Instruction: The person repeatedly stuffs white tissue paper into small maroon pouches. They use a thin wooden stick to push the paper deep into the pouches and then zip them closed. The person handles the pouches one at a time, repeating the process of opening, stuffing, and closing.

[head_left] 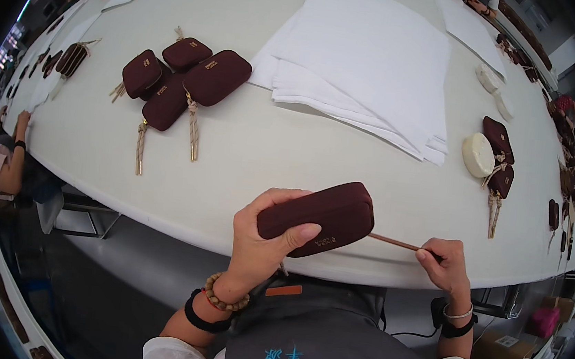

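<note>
My left hand (265,229) is wrapped round a burgundy pouch (325,214) with rounded ends and small gold lettering, raised above the near edge of the table. Its thumb presses on the lettered face. On the right, the fingers of my right hand (444,262) pinch one end of a thin, straight brown strip (396,242). The strip's other end meets the pouch's right end or passes behind it; I cannot tell which, nor whether it is a strap or a stick.
Several matching burgundy pouches (217,78) with corded tassels lie at left. White sheets (361,62) are stacked at the table's (289,159) far middle. At right, a cream round pad (477,155) rests by burgundy pouches (502,181). Another person (2,162) sits at far left.
</note>
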The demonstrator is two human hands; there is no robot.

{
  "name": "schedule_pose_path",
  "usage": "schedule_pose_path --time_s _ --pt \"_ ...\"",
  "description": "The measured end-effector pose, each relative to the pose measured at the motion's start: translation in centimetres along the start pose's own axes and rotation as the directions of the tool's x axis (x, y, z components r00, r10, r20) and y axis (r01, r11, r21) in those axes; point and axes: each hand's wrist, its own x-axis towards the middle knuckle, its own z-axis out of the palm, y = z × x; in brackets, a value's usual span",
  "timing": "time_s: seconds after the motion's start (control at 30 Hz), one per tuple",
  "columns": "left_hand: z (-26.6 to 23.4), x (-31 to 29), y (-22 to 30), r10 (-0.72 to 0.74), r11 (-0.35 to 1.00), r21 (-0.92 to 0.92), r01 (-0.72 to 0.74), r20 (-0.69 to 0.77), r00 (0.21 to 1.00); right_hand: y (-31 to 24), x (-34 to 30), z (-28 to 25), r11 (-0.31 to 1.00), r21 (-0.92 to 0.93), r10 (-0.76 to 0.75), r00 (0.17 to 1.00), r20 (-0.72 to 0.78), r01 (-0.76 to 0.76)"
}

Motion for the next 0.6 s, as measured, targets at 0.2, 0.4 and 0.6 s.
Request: schedule_pose_path --time_s 0.2,0.4,0.6 --pt "-0.7 2.3 -1.8 -0.030 0.918 0.396 0.031 -0.009 1.000 2.5 1.6 -2.5 0.797 -0.569 0.119 0.976 -0.181 -0.203" --pt "-1.4 0.9 -2.6 0.024 0.165 0.872 -0.462 0.464 0.885 -4.2 4.3 -0.2 0.727 -0.684 -0.213 0.965 -0.151 0.053" --pt "-1.5 0.2 -2.9 -0.096 -0.021 0.868 -0.496 0.492 0.865 -16.0 5.6 7.2 0.689 -0.439 -0.649 0.760 -0.018 0.577"
